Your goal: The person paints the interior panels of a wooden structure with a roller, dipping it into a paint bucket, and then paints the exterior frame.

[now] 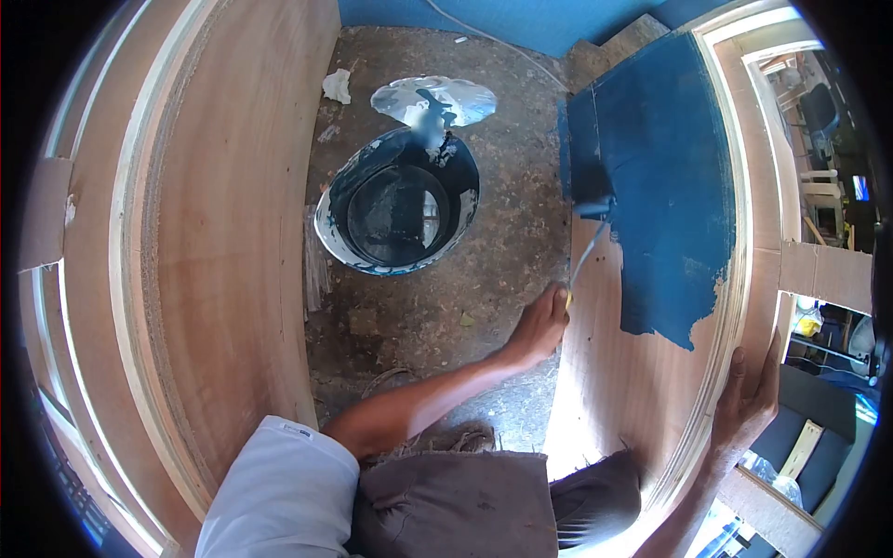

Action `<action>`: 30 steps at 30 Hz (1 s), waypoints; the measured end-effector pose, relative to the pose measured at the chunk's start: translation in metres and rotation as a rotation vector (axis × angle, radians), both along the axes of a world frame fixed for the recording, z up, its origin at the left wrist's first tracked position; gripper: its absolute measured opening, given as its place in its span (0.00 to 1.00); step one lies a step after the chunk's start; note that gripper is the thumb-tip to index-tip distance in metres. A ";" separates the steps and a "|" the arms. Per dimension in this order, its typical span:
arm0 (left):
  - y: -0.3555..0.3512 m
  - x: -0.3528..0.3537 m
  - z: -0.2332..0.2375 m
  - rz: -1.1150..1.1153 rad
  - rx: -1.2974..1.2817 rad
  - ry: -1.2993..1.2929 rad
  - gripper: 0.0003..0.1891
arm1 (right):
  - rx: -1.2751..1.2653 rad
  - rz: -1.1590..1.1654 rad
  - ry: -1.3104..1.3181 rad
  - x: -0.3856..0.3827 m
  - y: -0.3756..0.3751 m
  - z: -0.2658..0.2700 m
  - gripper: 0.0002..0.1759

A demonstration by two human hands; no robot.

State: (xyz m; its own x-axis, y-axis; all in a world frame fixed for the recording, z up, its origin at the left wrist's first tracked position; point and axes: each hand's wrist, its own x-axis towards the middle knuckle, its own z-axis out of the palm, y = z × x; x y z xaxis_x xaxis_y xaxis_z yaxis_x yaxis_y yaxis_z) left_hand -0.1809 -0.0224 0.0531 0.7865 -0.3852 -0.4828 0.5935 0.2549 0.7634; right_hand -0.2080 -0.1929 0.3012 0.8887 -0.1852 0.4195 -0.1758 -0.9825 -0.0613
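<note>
A paint roller [594, 197] with a thin bent wire frame is in my left hand [539, 327], whose fingers are wrapped round its handle. The roller head touches the plywood panel [595, 372] on the right, at the edge of its blue painted area [665, 186]. Below that area the wood is bare. My right hand [747, 400] rests against the panel's outer wooden edge, fingers stretched out and thumb apart. To the left of the roller, an open bucket [326, 223] holds dark blue paint. The bucket's paint-smeared lid [474, 102] lies just behind it.
A bare plywood panel [223, 205] stands along the left side. At the back is a blue wall [521, 23] with a cable [498, 39] in front of it. A white scrap [337, 86] lies on the stained floor [521, 167]. My knees [456, 502] are at the bottom.
</note>
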 end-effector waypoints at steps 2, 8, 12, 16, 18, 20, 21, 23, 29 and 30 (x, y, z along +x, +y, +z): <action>-0.002 0.031 -0.012 -0.001 0.010 0.011 0.19 | -0.028 -0.034 0.013 -0.001 -0.002 0.000 0.32; -0.004 0.115 -0.025 0.176 -0.180 -0.059 0.19 | -0.070 -0.001 0.019 0.000 -0.001 0.001 0.31; -0.004 0.061 -0.019 0.053 -0.040 -0.037 0.20 | -0.061 0.009 0.011 0.000 0.000 0.001 0.30; -0.003 -0.032 -0.013 -0.039 -0.022 0.091 0.19 | -0.018 -0.029 0.017 -0.001 0.001 0.000 0.30; 0.005 -0.062 -0.013 -0.055 -0.076 0.116 0.19 | 0.017 -0.049 0.019 -0.001 0.000 0.001 0.30; 0.002 -0.067 -0.024 -0.052 -0.097 0.166 0.19 | -0.057 -0.008 0.018 -0.001 -0.002 0.001 0.31; 0.000 -0.061 -0.027 -0.057 -0.100 0.171 0.19 | -0.061 -0.013 0.022 -0.002 -0.002 0.002 0.31; 0.000 -0.033 -0.034 -0.003 -0.165 0.156 0.20 | -0.034 -0.042 0.031 -0.001 0.000 0.001 0.31; -0.007 0.021 -0.059 0.089 -0.341 0.099 0.20 | 0.015 -0.060 0.021 0.000 0.004 0.001 0.31; -0.007 0.007 -0.061 0.064 -0.327 0.146 0.20 | 0.016 -0.060 0.019 0.000 0.003 0.001 0.31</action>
